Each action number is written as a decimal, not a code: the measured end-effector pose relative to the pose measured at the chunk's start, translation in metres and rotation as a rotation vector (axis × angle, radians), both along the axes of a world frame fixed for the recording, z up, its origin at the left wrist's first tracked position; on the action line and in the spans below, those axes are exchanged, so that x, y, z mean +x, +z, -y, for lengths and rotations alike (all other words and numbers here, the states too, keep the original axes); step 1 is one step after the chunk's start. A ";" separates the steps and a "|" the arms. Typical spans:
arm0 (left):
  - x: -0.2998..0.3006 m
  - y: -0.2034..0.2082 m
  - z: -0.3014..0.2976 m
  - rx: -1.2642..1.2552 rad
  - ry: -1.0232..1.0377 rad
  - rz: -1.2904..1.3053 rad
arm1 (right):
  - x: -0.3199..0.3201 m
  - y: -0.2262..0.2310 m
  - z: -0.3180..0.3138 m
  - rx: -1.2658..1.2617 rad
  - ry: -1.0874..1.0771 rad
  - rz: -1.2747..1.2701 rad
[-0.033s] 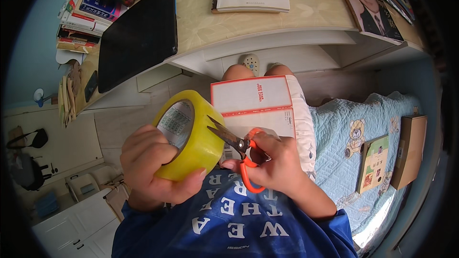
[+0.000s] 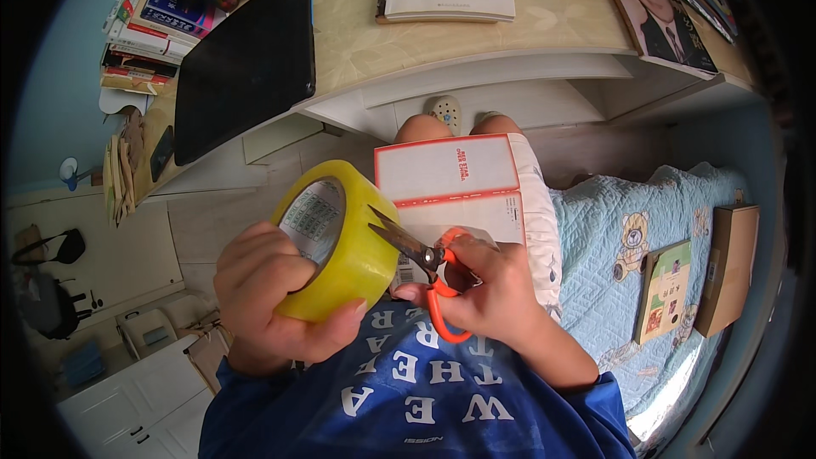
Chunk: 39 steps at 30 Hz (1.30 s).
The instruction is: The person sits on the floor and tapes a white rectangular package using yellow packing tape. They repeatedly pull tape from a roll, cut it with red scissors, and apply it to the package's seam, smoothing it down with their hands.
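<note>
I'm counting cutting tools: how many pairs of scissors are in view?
1: the orange-handled scissors in the right hand, blades by the yellow tape roll. Others may be hidden.

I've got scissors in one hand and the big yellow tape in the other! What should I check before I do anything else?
1. Left hand has a good hold on the yellow tape roll: ok, it grips the roll.
2. Right hand holds the orange-handled scissors by the handles: ok.
3. Scissors closed for a safe pause: not ok, the blades are apart.
4. Left fingers away from the blades: ok, they look clear.
5. Blades not touching the tape: cannot tell, they overlap the roll in this view.
6. Red-edged book lying on the lap: ok, though your hands hide part of it.
</note>
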<state>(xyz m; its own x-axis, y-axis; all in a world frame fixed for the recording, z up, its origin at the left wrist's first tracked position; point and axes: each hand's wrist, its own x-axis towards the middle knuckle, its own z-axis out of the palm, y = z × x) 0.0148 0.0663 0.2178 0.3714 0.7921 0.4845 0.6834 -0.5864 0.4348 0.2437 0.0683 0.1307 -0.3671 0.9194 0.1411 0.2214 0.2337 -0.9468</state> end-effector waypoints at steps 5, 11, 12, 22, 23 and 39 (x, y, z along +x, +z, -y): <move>0.001 -0.002 -0.001 0.011 -0.002 0.010 | 0.000 -0.002 -0.001 0.017 -0.003 0.016; 0.002 -0.004 -0.002 0.013 0.003 -0.001 | 0.002 -0.006 -0.001 0.014 -0.004 0.060; 0.003 -0.004 -0.002 0.006 0.002 -0.005 | 0.002 -0.007 -0.001 0.028 -0.009 0.057; 0.003 -0.005 -0.002 -0.003 0.002 -0.007 | 0.005 -0.005 -0.002 -0.010 -0.005 0.107; 0.003 -0.005 -0.002 -0.005 0.005 -0.009 | 0.006 -0.005 -0.003 -0.001 -0.005 0.110; -0.006 -0.011 0.011 0.092 0.232 0.040 | 0.009 -0.008 -0.010 -0.066 0.004 0.127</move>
<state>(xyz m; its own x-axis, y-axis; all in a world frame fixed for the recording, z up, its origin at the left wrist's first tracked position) 0.0091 0.0558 0.2064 0.1641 0.8055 0.5695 0.7874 -0.4547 0.4163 0.2531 0.0784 0.1224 -0.3823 0.9235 0.0323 0.3397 0.1730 -0.9245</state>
